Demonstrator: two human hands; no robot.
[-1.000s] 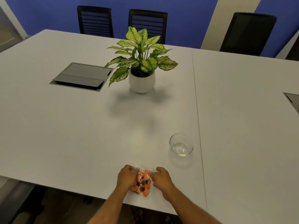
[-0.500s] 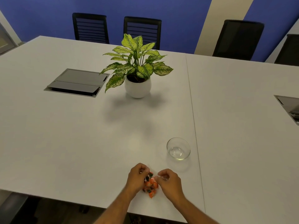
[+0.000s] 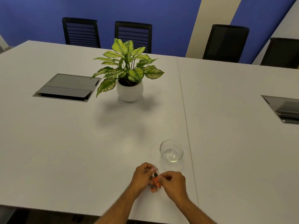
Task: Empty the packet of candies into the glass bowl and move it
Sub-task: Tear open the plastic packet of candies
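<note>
We are looking across a wide white worktop (image 3: 68, 143) with black chairs (image 3: 80, 32) against a blue wall, and a potted plant (image 3: 129, 78) well beyond our hands. Our left hand (image 3: 142, 177) and right hand (image 3: 174, 183) are both pinching the clear packet of candies (image 3: 155, 183), orange pieces showing between them. The empty glass bowl (image 3: 171, 150) is sitting near, just beyond the right hand. Since half a second ago, our hands are covering more of the packet.
</note>
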